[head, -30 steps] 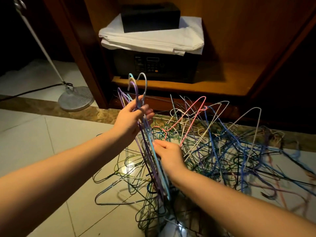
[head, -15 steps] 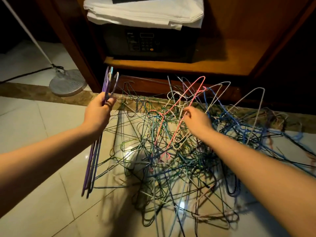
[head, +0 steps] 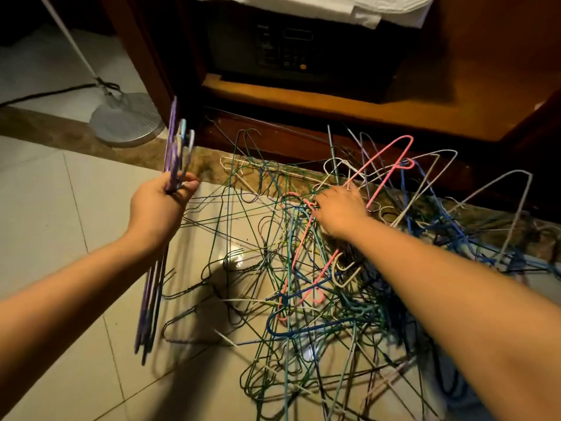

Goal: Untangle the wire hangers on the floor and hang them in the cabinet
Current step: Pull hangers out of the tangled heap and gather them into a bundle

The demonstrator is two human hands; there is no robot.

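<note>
The hangers (head: 318,284) lie in a tangled pile on the floor (head: 60,223), spreading from the near middle to the far right, right up against the foot of the cabinet (head: 303,95). The wires are green, blue, white, grey and pink, looped through one another. A pink hanger (head: 390,171) stands tilted out of the far part of the pile, with pale ones rising beside it on the right.

The right hand (head: 340,208) is down on the far middle of the pile, back upward, just left of the pink hanger. Its fingers are bent in among the wires. I cannot tell whether they grip any one of them.

The left hand (head: 158,208) is raised to the left of the pile, apart from it. Its fingers and thumb are curled tight round a bundle (head: 174,153) of a few hangers, purple and pale blue, held flat together and near upright. The hooks stick up above the fist and the bodies hang down below the wrist.

Beyond the pile the cabinet is open. A dark safe (head: 288,47) with a keypad sits on its low wooden shelf, and a white cloth (head: 334,7) lies on top of the safe.

At far left a round metal lamp base (head: 127,120) rests on a brown stone strip (head: 45,129), beside the cabinet's side. A white pole (head: 69,41) slants up from it and a dark cord (head: 45,95) runs off to the left.
</note>
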